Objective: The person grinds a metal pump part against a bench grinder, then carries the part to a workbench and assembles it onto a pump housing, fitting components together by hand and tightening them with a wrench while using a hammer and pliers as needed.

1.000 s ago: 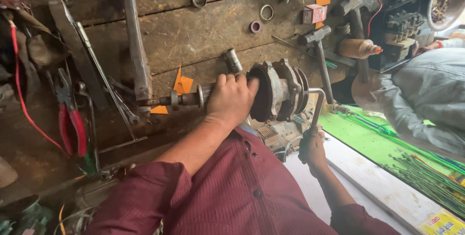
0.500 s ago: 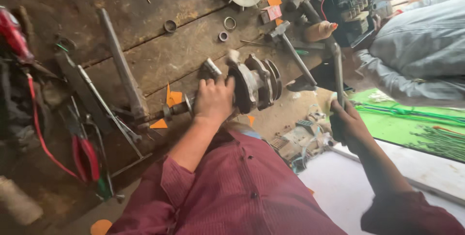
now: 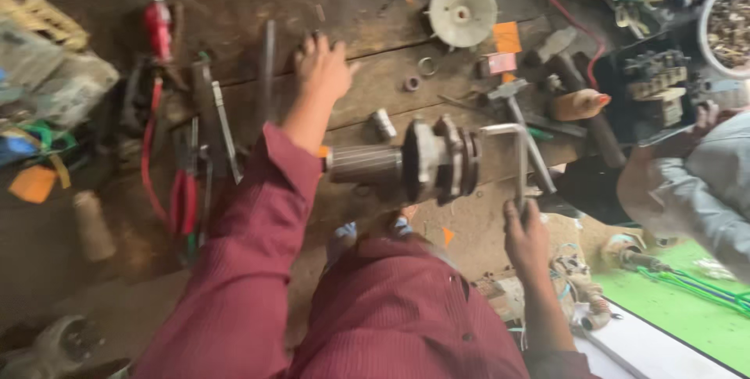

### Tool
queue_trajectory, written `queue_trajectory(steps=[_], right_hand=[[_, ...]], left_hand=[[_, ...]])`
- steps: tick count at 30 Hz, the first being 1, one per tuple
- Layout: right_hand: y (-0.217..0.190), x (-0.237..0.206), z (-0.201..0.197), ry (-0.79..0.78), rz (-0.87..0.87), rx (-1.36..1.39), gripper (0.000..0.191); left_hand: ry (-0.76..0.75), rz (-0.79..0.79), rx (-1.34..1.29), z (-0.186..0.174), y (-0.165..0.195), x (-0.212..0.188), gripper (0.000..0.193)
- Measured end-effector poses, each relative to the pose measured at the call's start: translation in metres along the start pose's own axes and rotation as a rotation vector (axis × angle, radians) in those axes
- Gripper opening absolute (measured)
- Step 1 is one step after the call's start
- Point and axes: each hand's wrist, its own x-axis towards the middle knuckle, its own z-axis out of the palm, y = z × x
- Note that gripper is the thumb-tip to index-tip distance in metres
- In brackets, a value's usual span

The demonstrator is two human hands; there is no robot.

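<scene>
Left hand (image 3: 322,66) stretched out — palm down, right hand (image 3: 525,237) gripping crank handle (image 3: 519,162)

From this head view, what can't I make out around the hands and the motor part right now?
- Left hand: motion blur hides whether it touches the thin metal rod.
- Right hand: grip on the bent metal crank handle is blurred.
- Grey ribbed rotor assembly: its left end is covered by the maroon sleeve.

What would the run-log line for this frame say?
left hand: open, reaching over workbench | right hand: gripping puller handle | motor rotor assembly: lying on bench
</scene>
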Motion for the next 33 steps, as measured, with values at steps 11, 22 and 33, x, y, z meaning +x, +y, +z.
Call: queue_trajectory(steps=[11, 22, 33], right_hand=[[0.033, 0.108, -0.008, -0.035, -0.360, -0.183, 0.035], [-0.096, 0.066, -0.086, -0.389, -0.899, 0.265, 0.039], [-0.042, 0.080, -0.080, -0.552, -0.622, 0.672, 0.046]], left_hand=[[0.092, -0.202, -0.406, -0.048, 0.047, -0.049, 0.028], [0.015, 0.024, -1.072, -0.109, 0.239, -0.128, 0.019], [-0.059, -0.229, -1.171, -0.091, 0.275, -0.160, 0.028]])
